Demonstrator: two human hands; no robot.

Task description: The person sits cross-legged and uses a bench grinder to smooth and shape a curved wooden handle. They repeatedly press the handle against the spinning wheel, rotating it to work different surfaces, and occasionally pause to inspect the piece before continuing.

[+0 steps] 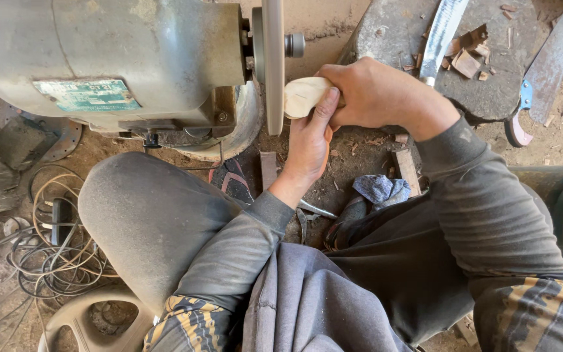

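Pale wood, a small carved piece (pixel 304 96), meets the flat face of the grinder's disc (pixel 273 65); my right hand (pixel 376 94) clamps it from above, my left hand (pixel 309 140) braces underneath, thumb pressed along it, above the dusty floor (pixel 353 140).

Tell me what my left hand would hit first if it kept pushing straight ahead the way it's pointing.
Probably the pale wooden piece that the left hand already touches with its thumb; just past it stands the flat face of the grinder's disc. Depth is hard to judge from above.
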